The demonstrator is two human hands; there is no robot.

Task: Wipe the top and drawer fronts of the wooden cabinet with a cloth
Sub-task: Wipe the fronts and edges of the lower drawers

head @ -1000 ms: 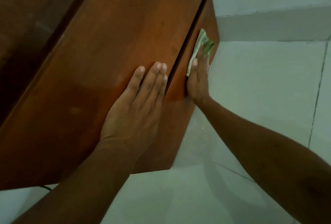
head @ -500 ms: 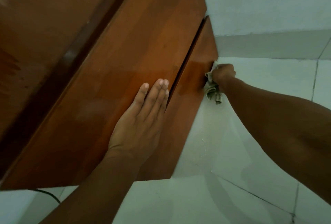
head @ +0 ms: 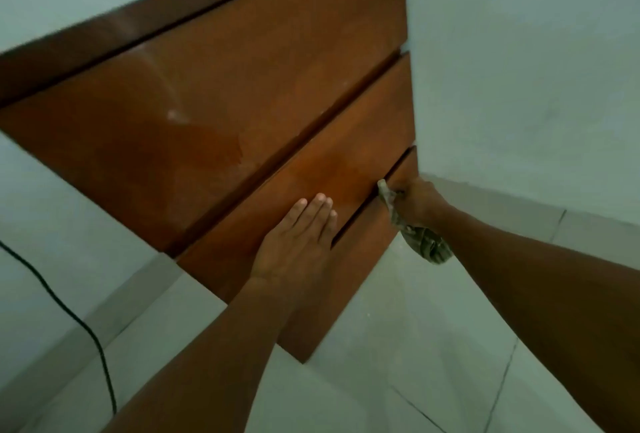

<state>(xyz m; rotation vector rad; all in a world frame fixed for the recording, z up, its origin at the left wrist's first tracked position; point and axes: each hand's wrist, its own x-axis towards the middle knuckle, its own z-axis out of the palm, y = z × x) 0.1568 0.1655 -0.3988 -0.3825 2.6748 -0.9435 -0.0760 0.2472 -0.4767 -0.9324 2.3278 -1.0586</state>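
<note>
1. Cabinet (head: 242, 93) of reddish wood, seen steeply from above, three drawer fronts stepping down toward pale floor tiles (head: 433, 346).
2. Left hand (head: 298, 245) laid flat on the middle drawer front (head: 311, 183), fingers (head: 320, 207) straight and pressed together, tips just short of the dark gap above the lowest drawer front (head: 363, 249).
3. Right hand (head: 419, 204) closed in a fist on the cloth (head: 424, 245), fingers curled out of sight; upper end of the cloth touching the gap at the right edge of the drawers, the rest hanging loose below the fist.
4. Judged step: working the groove and lowest front, upper fronts carrying a faint sheen.
5. Possible trouble: cloth snagging in the narrow gap and tugging the lowest drawer outward, or the dangling tail dragging onto the floor and picking up grit.
6. Further risk: braced palm leaving fresh prints on the middle front, or slipping on the glossy wood.
7. Room to move: wall (head: 519, 69) close beyond the fist on the right, leaving little sideways sweep there; long open run of wood leftward past the flat fingers.
8. Black cable (head: 86, 328) on the floor well left of both hands, clear of the wiping path.
</note>
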